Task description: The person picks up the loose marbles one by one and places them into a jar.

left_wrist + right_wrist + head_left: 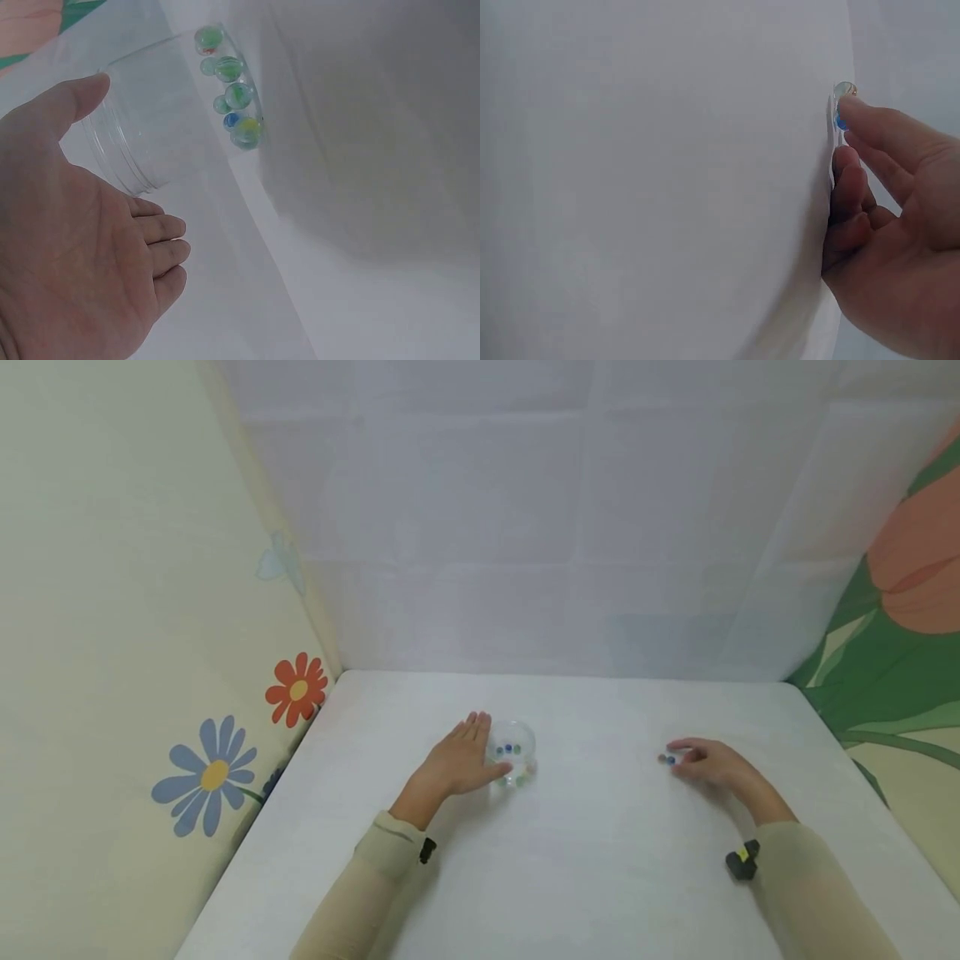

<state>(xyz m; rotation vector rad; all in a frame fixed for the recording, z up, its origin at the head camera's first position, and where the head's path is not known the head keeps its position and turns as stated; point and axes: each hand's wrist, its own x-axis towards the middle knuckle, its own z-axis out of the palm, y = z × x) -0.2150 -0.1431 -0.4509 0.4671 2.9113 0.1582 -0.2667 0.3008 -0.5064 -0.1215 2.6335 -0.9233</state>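
Note:
A clear glass jar [522, 735] stands upright on the white table, with several small marbles [239, 96] at its bottom, mostly green-streaked, one blue. Beside it is my left hand [463, 758], fingers straight along its left side and thumb spread across its near side. In the left wrist view the thumb tip is right at the jar's rim. Farther right, my right hand [712, 766] is low over the table, thumb and index finger apart around a blue marble [671, 761]. A brownish marble [662, 758] lies just left of it. The thumb tip partly covers the blue one in the right wrist view.
The white table [592, 852] extends between the two hands and toward me. A white cloth [480, 527] hangs behind its back edge. Flower-printed cloth [213, 774] borders the left, and a tulip-printed one [922, 560] the right. Dark wrist devices [742, 862] sit at the sleeves.

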